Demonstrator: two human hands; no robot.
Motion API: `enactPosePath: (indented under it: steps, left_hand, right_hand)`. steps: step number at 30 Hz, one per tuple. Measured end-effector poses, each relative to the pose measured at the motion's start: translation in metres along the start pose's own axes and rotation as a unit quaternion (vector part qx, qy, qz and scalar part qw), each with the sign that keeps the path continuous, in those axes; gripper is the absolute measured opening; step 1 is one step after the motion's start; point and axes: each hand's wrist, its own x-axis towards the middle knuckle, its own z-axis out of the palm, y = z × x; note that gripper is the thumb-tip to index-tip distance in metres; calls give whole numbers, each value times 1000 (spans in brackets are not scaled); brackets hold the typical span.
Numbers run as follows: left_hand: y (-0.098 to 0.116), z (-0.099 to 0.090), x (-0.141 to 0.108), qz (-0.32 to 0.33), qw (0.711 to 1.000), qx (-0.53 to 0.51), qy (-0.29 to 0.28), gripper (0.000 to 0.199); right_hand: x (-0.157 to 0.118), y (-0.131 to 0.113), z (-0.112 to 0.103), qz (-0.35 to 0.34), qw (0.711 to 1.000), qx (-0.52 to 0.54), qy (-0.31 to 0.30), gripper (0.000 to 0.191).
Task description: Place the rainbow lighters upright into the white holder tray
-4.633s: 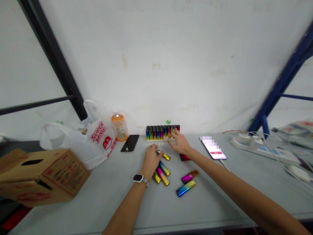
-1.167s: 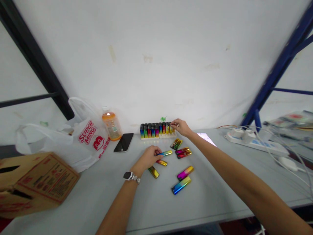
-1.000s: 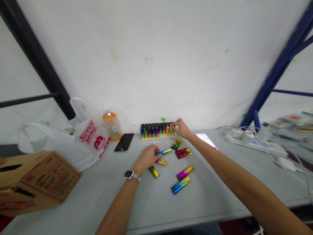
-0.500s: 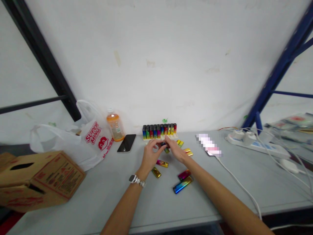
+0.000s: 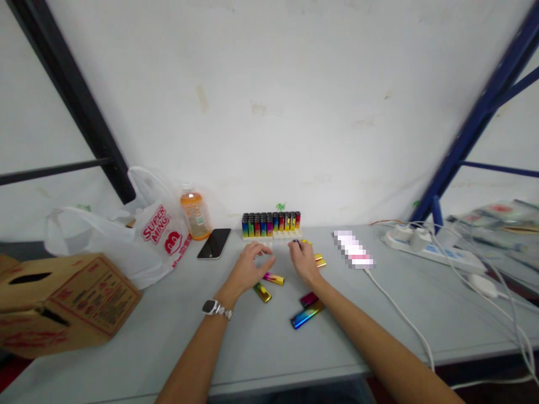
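My left hand (image 5: 251,267) is open above the table, fingers apart and holding nothing. Just right of it lie a pink-and-yellow lighter (image 5: 274,278) and a gold-green lighter (image 5: 263,292). My right hand (image 5: 303,261) is closed around a lighter (image 5: 296,242); only its dark end shows past the fingers. Gold lighters (image 5: 320,260) lie beside that hand, partly covered. Nearer the front, a blue-and-gold lighter (image 5: 305,317) rests against a dark pink lighter (image 5: 309,299). Behind both hands, several colourful lighters (image 5: 263,225) stand upright in rows in a white holder (image 5: 290,234).
At left are a cardboard box (image 5: 80,303), a white plastic bag (image 5: 138,252), an orange drink bottle (image 5: 196,216) and a black phone (image 5: 214,244). On the right lie a blurred-out phone (image 5: 353,249) on a white cable (image 5: 400,308) and a power strip (image 5: 438,252). A wall stands behind.
My hands were together over a lighter in front of the holder. Now they are apart: the left has moved left and opened, while the right keeps a lighter.
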Motion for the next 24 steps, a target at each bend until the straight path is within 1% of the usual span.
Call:
enactPosePath:
  steps: [2,4,8,11,15,17,19,20,22,24]
  left_hand:
    - [-4,1,-3,-5,999,7,-48,19]
    - [-6,1,-5,-12,996,9,-88,24]
    - [-7,0,-7,-24,988,27,-149,27]
    - [-9,1,-6,-15,988,21,-155,24]
    - [-14,5,-5,-6,989,1,-150,20]
    - [-16,8,-4,-6,988,7,-154,19]
    - [-16,10,-4,-3,988,14,-156,18]
    - [-16,10,-4,-1,988,17,-155,17]
    - [-15,10,-5,-1,988,21,-152,17]
    - [-14,10,-5,-5,988,26,-149,16]
  right_hand:
    - [0,2,-1,2,1000,-5,5,37]
    - [0,4,-2,7,1000,-2,-11,41]
    - [-1,6,-4,1,999,12,-32,48]
    - [1,10,-4,4,999,13,-30,47]
    - [5,14,-2,-2,1000,-10,-8,40]
    - [5,15,-1,-14,1000,-22,8,37]
    - [5,15,-1,-11,1000,-11,8,37]
    - [5,15,-1,-1,1000,7,-4,38]
    - [5,13,-1,34,996,68,-47,42]
    - [6,10,-2,66,984,138,-89,50]
